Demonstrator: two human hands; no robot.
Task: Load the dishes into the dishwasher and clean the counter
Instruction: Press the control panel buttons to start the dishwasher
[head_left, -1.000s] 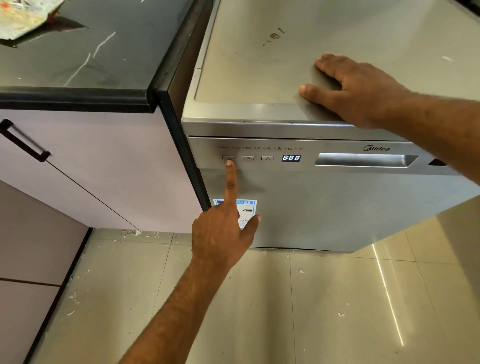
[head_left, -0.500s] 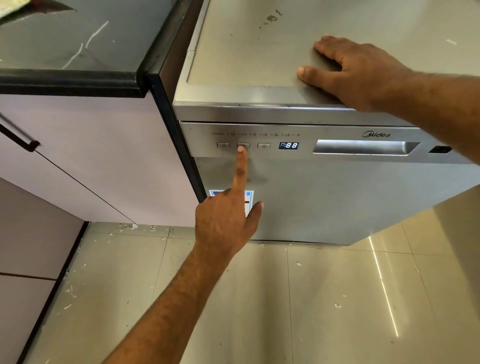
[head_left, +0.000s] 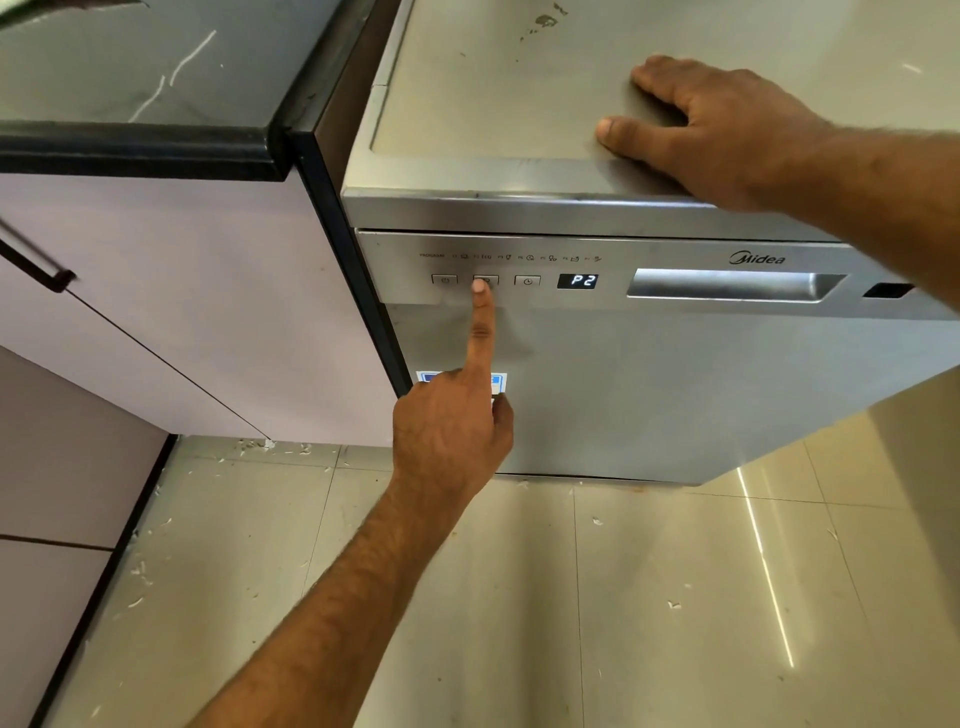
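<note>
The silver dishwasher (head_left: 675, 389) stands with its door closed, right of the dark counter (head_left: 130, 78). My left hand (head_left: 452, 431) points up at the control strip, with the straight index fingertip pressing the middle button (head_left: 492, 279) of three and the other fingers curled. The lit display (head_left: 577, 281) beside the buttons reads P2. My right hand (head_left: 717, 130) rests flat on the dishwasher's top near its front edge. No dishes are in view.
A recessed door handle (head_left: 727, 285) sits right of the display. Pale cabinet fronts (head_left: 182, 312) with a black pull handle (head_left: 36, 267) lie to the left. Small white scraps litter the tiled floor (head_left: 623, 597) in front.
My left index finger moved from the leftmost button to the middle one and presses it. The display changed from 888 to P2. My right hand stayed on the top.
</note>
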